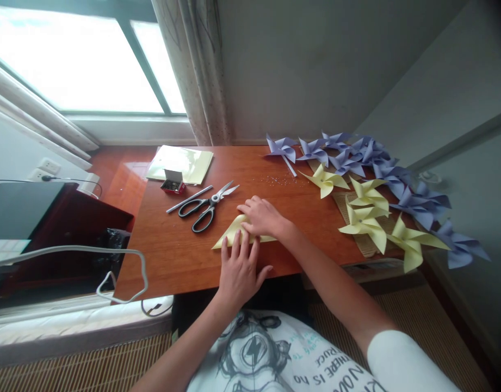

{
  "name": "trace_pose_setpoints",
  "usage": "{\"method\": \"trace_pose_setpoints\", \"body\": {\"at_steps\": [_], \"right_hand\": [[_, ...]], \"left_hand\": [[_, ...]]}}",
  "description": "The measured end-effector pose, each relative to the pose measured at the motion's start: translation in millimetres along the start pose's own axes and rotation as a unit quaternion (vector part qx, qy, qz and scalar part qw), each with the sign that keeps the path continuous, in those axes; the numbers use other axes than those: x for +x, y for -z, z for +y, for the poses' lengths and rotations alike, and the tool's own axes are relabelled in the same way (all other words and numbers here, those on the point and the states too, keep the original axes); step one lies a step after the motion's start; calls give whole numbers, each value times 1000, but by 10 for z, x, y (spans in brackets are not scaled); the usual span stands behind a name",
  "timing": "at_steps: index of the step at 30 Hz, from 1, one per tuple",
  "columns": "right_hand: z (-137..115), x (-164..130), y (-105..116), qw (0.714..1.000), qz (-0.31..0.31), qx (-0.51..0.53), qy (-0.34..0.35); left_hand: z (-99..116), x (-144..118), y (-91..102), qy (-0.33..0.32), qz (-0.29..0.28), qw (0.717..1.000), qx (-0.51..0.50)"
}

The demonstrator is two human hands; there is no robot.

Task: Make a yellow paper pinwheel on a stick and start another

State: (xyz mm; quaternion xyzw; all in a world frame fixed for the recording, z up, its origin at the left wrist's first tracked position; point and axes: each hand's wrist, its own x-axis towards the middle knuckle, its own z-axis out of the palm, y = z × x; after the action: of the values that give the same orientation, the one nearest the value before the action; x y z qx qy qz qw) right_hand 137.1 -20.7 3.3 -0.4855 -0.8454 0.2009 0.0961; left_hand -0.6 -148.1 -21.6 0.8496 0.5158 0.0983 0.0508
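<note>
A sheet of yellow paper [229,231], folded into a triangle, lies on the wooden table in front of me. My left hand [239,267] rests on its near edge, fingers spread and lying flat. Across the paper's upper part reaches my right hand [261,216], its fingers stretched leftward and slightly bent, pressing down on the fold. Both hands cover much of the sheet, so its middle is hidden. Just beyond, to the left, lie scissors [211,204] with black handles and parted blades. A pale rolled paper stick [189,199] is beside them.
A stack of yellow sheets [193,166] and a small open red box [173,185] stand at the table's [160,261] back left. Several yellow pinwheels [363,224] and purple pinwheels [346,161] crowd the right side. Tiny beads [278,179] are scattered at the back. A white cable [142,261] hangs left.
</note>
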Motion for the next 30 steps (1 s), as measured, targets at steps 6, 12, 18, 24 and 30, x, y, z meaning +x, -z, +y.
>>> {"method": "trace_pose_setpoints", "body": {"at_steps": [6, 12, 18, 24, 30], "right_hand": [[161, -132, -122, 986, 48, 140, -72], [278, -256, -288, 956, 102, 259, -90], [325, -256, -353, 933, 129, 327, -79], [353, -263, -351, 918, 123, 369, -77], [362, -270, -331, 906, 113, 398, -87]], "left_hand": [[-4, 4, -5, -9, 13, 1000, -10], [13, 10, 1, 0, 20, 1000, -6], [10, 14, 6, 1, 23, 1000, 0], [-4, -12, -31, 1, 38, 999, -17], [-192, 105, 94, 21, 114, 989, -86]]}}
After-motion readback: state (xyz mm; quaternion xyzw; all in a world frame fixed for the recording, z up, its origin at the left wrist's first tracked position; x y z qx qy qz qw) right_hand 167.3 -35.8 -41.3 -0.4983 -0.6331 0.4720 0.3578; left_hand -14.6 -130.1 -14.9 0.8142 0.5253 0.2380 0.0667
